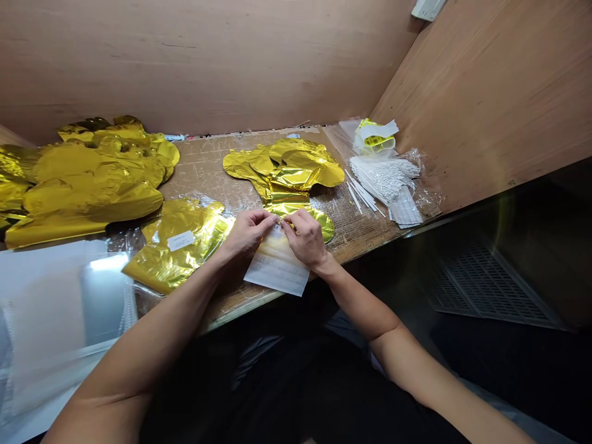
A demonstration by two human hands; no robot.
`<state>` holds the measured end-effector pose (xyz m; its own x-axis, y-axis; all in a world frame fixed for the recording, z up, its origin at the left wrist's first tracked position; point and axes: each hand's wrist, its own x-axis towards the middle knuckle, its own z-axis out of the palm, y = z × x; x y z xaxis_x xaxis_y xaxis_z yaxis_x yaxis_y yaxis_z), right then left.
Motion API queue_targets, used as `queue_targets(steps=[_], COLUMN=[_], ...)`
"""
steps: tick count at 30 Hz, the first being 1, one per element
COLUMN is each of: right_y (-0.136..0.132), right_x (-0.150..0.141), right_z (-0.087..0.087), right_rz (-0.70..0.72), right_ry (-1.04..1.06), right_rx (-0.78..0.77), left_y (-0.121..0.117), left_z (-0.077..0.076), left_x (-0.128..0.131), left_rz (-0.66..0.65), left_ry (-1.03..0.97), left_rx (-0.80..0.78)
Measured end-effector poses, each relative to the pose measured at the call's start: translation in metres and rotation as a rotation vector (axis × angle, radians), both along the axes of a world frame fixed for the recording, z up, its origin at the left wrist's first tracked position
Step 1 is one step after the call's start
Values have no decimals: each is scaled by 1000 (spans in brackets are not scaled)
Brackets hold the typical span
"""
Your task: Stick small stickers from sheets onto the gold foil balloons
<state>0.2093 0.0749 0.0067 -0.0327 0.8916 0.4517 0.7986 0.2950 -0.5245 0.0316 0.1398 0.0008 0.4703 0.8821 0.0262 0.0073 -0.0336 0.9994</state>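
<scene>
At the front edge of the table [202,161], left hand [252,230] and right hand [306,237] both had the white printed sheet [277,269] pinched up top, equally near; its long axis seemed to run back toward the wearer, gold foil [303,161] just beyond.

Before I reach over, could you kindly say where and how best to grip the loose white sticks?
I would pinch the loose white sticks across their middles, coming from the near left, the side where the right hand is. They are thin and lie slanting, roughly side by side, so a crosswise grip should gather them; the bundle of sticks crowds their other side.
</scene>
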Motion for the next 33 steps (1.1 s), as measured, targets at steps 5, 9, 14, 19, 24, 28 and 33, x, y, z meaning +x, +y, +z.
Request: queue_targets(steps=[5,9,14,19,24,28,33], right_y=[1,0,-1,-1,-2,-2,-1], right_x=[0,-1,-2,-2,-3,-3,-2], right_z=[-1,-4,-9,-11,-19,-24,-18], right_rz=[-5,-46,-39,-22,-28,-24,-20], right_ry=[38,-12,38,66,43,16,141], right_rx=[5,38,84,82,145,130,83], left_y=[-1,-1,1,0,-1,-1,0], left_z=[-1,-4,-7,-5,-1,-3,-6], left_x=[0,0,0,2,2,0,1], left_rz=[-28,-54,-77,-88,-97,-99,-103], left_ry=[-34,-61,-69,-73,-55,-43,-54], left_rx=[-10,-29,-21,1,-11,7,23])
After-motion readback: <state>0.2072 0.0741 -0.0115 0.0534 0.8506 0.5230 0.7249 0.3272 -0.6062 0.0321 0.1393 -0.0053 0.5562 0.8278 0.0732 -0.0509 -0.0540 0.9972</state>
